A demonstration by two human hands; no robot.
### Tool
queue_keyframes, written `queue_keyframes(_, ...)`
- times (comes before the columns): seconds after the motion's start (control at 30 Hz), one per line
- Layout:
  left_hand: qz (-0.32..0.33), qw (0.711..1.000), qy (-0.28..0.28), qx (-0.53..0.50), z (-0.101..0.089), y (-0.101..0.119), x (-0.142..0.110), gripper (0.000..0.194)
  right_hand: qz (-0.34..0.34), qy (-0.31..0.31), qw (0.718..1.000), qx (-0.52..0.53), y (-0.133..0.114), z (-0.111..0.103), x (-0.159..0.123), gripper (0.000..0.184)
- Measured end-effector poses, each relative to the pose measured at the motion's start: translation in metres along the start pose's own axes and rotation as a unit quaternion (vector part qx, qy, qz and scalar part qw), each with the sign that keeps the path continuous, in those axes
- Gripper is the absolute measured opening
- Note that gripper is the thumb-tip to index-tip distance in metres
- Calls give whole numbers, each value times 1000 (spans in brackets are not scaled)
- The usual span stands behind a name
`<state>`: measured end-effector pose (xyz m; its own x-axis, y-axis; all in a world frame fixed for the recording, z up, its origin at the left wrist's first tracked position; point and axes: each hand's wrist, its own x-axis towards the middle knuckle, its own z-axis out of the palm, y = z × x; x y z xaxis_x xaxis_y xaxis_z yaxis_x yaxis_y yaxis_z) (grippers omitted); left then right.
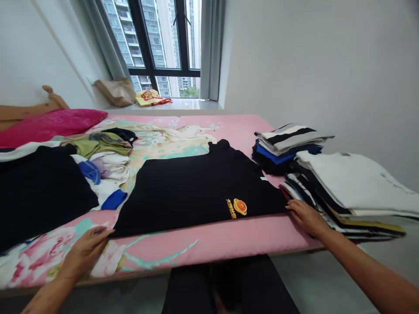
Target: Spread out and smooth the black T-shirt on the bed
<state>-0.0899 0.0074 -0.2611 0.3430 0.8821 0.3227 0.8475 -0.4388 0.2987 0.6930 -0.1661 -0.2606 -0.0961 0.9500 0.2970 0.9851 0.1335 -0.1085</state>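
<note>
A black T-shirt (196, 187) with a small orange logo (237, 207) lies spread flat on the pink floral bed (212, 242). My left hand (87, 248) rests at the shirt's near left corner, its fingers pinched on the hem. At the near right corner my right hand (306, 216) lies with fingers closed on the shirt's edge, beside a stack of folded clothes (347, 192).
A second folded stack (288, 146) with striped and blue pieces sits behind the first. At the left lie a loose heap of clothes (104, 168), a black garment (36, 192) and a magenta pillow (49, 124). Bags (119, 91) stand on the window sill.
</note>
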Motion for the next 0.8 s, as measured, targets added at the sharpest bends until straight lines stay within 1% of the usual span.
queue_keyframes(0.1,20,1000,8,-7,-10,10,-26,28,-10,-11,1000,-12,-8,-8,-29,19)
queue_keyframes(0.27,32,999,15,8,-20,18,-69,32,-14,4,1000,-20,-18,-16,-72,19)
queue_keyframes(0.37,29,999,17,6,-21,20,-90,39,-11,6,1000,-20,-23,-19,-88,19)
queue_keyframes(0.47,24,1000,9,6,-23,26,-101,49,-6,-5,1000,-16,-28,-20,-98,17)
queue_keyframes(0.53,29,999,15,16,-27,35,-100,53,3,-11,1000,-12,-33,-21,-98,19)
queue_keyframes(0.63,41,997,57,27,-35,56,-85,57,41,11,999,9,-44,-24,-86,30)
queue_keyframes(0.67,44,996,70,24,-37,64,-76,57,70,24,997,24,-48,-25,-77,31)
queue_keyframes(0.73,48,995,84,15,-35,80,-55,56,150,42,985,69,-57,-27,-51,29)
queue_keyframes(0.8,68,995,78,2,-24,94,-31,53,241,27,963,118,-64,-26,-16,32)
